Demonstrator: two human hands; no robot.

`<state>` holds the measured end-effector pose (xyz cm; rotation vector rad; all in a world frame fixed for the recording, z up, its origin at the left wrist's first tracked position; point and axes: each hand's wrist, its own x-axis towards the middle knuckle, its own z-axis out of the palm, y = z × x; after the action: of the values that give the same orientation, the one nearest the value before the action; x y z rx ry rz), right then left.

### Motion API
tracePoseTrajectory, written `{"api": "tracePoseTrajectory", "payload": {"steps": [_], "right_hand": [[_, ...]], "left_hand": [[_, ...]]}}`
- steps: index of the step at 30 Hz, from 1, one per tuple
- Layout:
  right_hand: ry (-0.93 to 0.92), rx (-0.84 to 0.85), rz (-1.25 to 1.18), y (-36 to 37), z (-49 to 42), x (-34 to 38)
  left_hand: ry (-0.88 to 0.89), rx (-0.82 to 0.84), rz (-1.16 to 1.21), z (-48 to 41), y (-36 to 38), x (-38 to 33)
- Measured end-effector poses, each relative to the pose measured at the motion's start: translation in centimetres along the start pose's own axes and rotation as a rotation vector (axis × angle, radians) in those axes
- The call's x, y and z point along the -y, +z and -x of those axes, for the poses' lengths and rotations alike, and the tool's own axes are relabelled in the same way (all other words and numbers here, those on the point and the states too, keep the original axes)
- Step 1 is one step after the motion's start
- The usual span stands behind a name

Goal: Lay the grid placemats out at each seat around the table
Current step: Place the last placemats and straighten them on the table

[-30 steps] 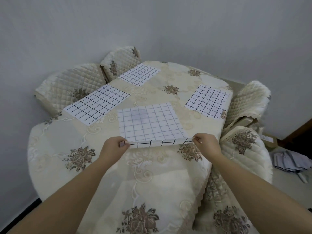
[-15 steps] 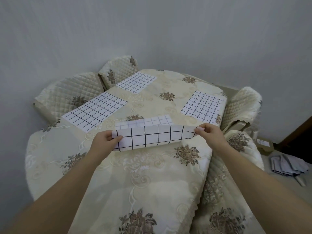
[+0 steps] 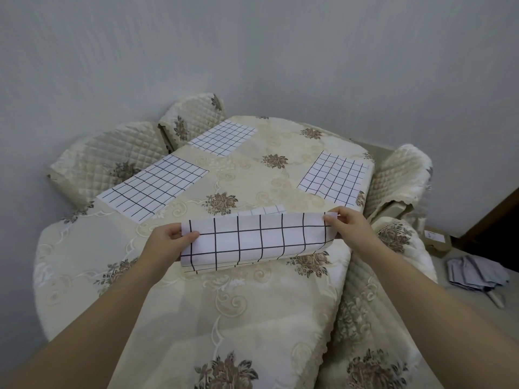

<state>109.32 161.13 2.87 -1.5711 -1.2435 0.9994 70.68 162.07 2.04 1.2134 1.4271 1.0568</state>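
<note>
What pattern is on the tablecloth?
The tablecloth is cream with brown flower bouquets and pale embroidered scrolls; the head view shows it best.

no readable text or labels anywhere.

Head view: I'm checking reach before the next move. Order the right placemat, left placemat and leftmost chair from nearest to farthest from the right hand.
1. The right placemat: right side of the table, just beyond the right hand pinching the held placemat.
2. The left placemat: across the table, left side.
3. The leftmost chair: behind that placemat, past the edge.
</note>
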Motion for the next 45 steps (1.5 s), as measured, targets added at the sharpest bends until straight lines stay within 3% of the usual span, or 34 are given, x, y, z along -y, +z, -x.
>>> {"api": "tracePoseTrajectory", "payload": {"steps": [9, 26, 45], "right_hand": [[0.067, -0.026, 0.008, 0.6, -1.8, -0.8], [0.199, -0.047, 0.077, 6.5, -11.3, -3.9], [0.336, -0.056, 0.199, 11.1, -19.9, -8.6]], "left_hand": [[-0.067, 0.050, 0.026, -1.0, -0.2, 0.9], [-0.187, -0.175, -0.010, -8.6, -0.2, 5.5], [-0.333, -0.188, -0.110, -16.6, 1.4, 10.5]]}}
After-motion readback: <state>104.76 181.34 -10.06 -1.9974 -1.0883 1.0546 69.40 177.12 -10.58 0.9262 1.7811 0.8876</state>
